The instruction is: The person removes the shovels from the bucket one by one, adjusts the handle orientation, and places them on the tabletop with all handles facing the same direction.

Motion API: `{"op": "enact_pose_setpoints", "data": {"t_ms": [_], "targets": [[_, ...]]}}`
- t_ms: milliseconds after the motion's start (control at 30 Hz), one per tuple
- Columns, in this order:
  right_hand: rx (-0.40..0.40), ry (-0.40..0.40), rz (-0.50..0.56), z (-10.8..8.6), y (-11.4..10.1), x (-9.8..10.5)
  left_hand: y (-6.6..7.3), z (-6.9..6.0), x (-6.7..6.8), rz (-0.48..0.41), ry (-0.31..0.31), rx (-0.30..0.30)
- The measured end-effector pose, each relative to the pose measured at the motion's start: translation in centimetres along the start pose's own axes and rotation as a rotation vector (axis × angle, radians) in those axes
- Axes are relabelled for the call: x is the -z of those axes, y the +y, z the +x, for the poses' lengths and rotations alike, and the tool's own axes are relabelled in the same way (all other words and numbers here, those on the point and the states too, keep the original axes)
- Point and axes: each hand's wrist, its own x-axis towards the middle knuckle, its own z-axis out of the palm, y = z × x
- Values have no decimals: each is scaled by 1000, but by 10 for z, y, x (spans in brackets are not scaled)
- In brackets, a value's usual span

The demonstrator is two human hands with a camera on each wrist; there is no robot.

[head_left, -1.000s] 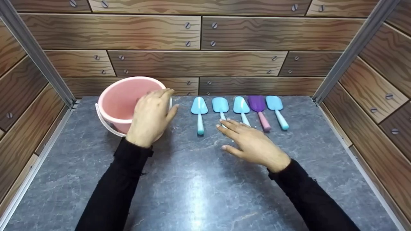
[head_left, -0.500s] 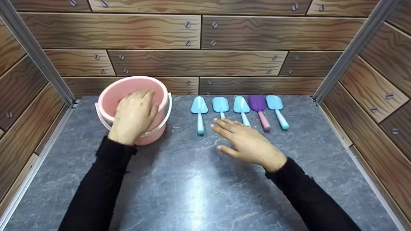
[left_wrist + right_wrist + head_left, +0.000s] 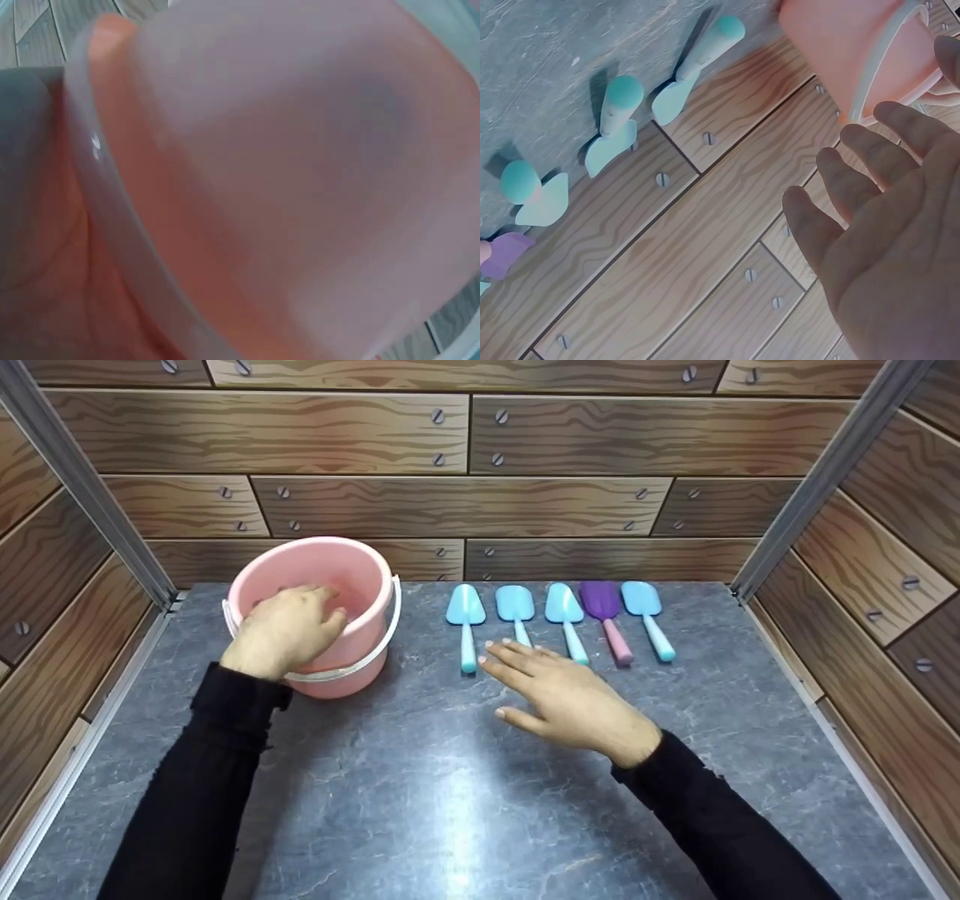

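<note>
My left hand (image 3: 289,630) reaches over the near rim of a pink bucket (image 3: 352,671) in the head view. Its fingers are hidden inside; the thumb shows above the inner wall. In the left wrist view the palm (image 3: 45,300) lies against the bucket rim (image 3: 124,195). To the right, my right hand (image 3: 577,697) hovers above the table with straight, slightly spread fingers and holds nothing. Beyond its fingertips lies a row of small shovels: several light blue ones, such as the leftmost shovel (image 3: 466,615), and a purple shovel (image 3: 601,604) with a pink handle.
The white bucket handle (image 3: 360,664) hangs down in front of the bucket. A grey marbled table (image 3: 405,780) lies beneath everything. Wood-patterned walls (image 3: 465,502) close off the back and both sides, with grey metal posts (image 3: 810,472) at the corners.
My left hand has moved left and down, from over the bucket's right side to its near-left rim, reaching inside. My right hand has drifted slightly left. The shovels and bucket stay put.
</note>
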Motion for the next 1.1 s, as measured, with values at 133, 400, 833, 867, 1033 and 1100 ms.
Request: {"op": "enact_pose_setpoints", "data": {"t_ms": [133, 400, 833, 867, 1033, 1100], "targets": [[28, 13, -15, 1, -4, 0, -11, 3, 6, -11, -95, -4], [45, 12, -15, 1, -15, 1, -24, 13, 20, 4, -332, -16], [77, 24, -37, 2, -25, 0, -32, 32, 19, -9, -531, -26], [78, 25, -38, 2, -25, 0, -32, 33, 19, -4, -532, -39], [86, 30, -46, 2, -25, -1, -33, 38, 20, -4, -541, -67], [87, 28, -52, 2, -25, -2, -33, 39, 20, -6, -544, -62]]}}
